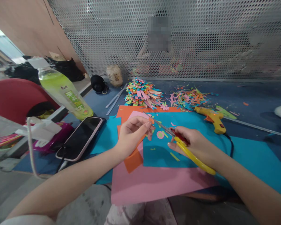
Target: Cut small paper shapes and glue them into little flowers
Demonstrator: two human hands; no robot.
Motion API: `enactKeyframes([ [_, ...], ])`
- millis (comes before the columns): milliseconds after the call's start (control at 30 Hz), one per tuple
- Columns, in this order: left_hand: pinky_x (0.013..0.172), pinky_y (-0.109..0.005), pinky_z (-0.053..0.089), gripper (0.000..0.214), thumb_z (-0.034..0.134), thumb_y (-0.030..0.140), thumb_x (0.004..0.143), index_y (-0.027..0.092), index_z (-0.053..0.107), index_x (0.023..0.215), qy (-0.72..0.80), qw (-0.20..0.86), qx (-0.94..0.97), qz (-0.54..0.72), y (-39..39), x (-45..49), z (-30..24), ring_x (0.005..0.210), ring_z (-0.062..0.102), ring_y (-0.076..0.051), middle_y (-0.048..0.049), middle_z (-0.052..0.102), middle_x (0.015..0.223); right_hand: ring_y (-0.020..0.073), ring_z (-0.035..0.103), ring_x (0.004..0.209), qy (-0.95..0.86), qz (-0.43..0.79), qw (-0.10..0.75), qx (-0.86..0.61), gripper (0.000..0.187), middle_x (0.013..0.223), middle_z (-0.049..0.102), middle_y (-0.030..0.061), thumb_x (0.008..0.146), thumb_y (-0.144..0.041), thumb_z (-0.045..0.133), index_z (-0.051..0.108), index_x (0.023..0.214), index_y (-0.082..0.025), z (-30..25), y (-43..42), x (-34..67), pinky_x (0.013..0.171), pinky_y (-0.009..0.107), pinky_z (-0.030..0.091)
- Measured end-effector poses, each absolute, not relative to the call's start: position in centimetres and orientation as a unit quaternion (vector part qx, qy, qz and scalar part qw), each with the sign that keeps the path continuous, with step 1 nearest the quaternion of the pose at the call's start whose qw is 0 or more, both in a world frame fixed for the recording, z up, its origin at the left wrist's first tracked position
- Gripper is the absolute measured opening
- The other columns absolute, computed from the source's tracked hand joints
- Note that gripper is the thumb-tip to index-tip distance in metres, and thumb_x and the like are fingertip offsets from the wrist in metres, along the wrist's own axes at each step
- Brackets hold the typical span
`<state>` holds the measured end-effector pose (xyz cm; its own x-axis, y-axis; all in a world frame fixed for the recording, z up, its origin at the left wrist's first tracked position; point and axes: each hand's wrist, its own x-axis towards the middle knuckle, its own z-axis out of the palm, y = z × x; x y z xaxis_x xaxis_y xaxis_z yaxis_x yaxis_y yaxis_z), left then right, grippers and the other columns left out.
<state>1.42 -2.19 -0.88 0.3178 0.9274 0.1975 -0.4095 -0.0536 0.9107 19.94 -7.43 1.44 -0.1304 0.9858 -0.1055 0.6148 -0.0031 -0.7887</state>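
Observation:
Between thumb and fingers, my left hand pinches a small orange piece of paper. My right hand grips a pair of scissors with yellow handles, and their blades reach left to the orange piece. Whether the blades are cutting it I cannot tell. Below the hands lies a blue paper sheet over a pink sheet. On the blue sheet rests a small pink and green paper flower among narrow green strips. Another pink flower lies farther back on orange paper.
A cone of fringed colored paper stands at the back beside a heap of paper shreds. A yellow glue gun lies to the right. At left are a phone, a tilted-looking green drink bottle and a purple power strip.

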Motion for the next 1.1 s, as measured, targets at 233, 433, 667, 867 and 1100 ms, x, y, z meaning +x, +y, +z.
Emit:
enactKeyframes([
  [233, 0.045, -0.022, 0.048, 0.014, 0.070, 0.026, 0.070, 0.014, 0.062, 0.069, 0.260, 0.637, 0.499, 0.527, -2.18, 1.49, -0.70, 0.048, 0.057, -0.010, -0.0005, 0.064, 0.061, 0.0092, 0.034, 0.055, -0.660, 0.358, 0.249, -0.612, 0.027, 0.060, 0.040, -0.0052, 0.068, -0.039, 0.062, 0.043, 0.066, -0.020, 1.60, -7.55, 19.98, 0.048, 0.022, 0.033],
  [433, 0.046, -0.023, 0.048, 0.013, 0.068, 0.025, 0.072, 0.014, 0.062, 0.069, 0.262, 0.635, 0.502, 0.525, -2.14, 1.36, -0.70, 0.048, 0.057, -0.009, -0.0001, 0.064, 0.061, 0.0097, 0.035, 0.056, -0.669, 0.346, 0.237, -0.614, 0.028, 0.061, 0.041, -0.0046, 0.070, -0.043, 0.059, 0.045, 0.068, -0.019, 1.48, -7.36, 20.06, 0.049, 0.022, 0.033],
  [667, 0.046, -0.023, 0.048, 0.013, 0.069, 0.025, 0.071, 0.015, 0.062, 0.068, 0.262, 0.637, 0.500, 0.525, -2.18, 1.35, -0.61, 0.048, 0.057, -0.009, 0.0001, 0.064, 0.062, 0.0091, 0.030, 0.053, -0.690, 0.293, 0.227, -0.622, 0.031, 0.057, 0.038, -0.0053, 0.070, -0.045, 0.059, 0.042, 0.061, -0.020, 1.47, -7.31, 20.21, 0.046, 0.022, 0.029],
  [867, 0.046, -0.023, 0.048, 0.013, 0.068, 0.025, 0.072, 0.015, 0.061, 0.069, 0.266, 0.635, 0.502, 0.523, -2.15, 1.34, -0.64, 0.049, 0.057, -0.009, 0.0001, 0.064, 0.062, 0.0097, 0.031, 0.052, -0.705, 0.265, 0.229, -0.616, 0.033, 0.056, 0.038, -0.0046, 0.071, -0.048, 0.058, 0.041, 0.061, -0.021, 1.18, -7.29, 20.47, 0.044, 0.023, 0.027],
  [1100, 0.046, -0.023, 0.048, 0.012, 0.067, 0.025, 0.072, 0.015, 0.061, 0.069, 0.265, 0.635, 0.505, 0.521, -2.10, 1.33, -0.74, 0.049, 0.057, -0.009, 0.0001, 0.064, 0.062, 0.0097, 0.029, 0.052, -0.695, 0.272, 0.233, -0.624, 0.033, 0.055, 0.037, -0.0046, 0.070, -0.047, 0.059, 0.041, 0.059, -0.021, 1.44, -7.24, 20.34, 0.044, 0.023, 0.027],
])
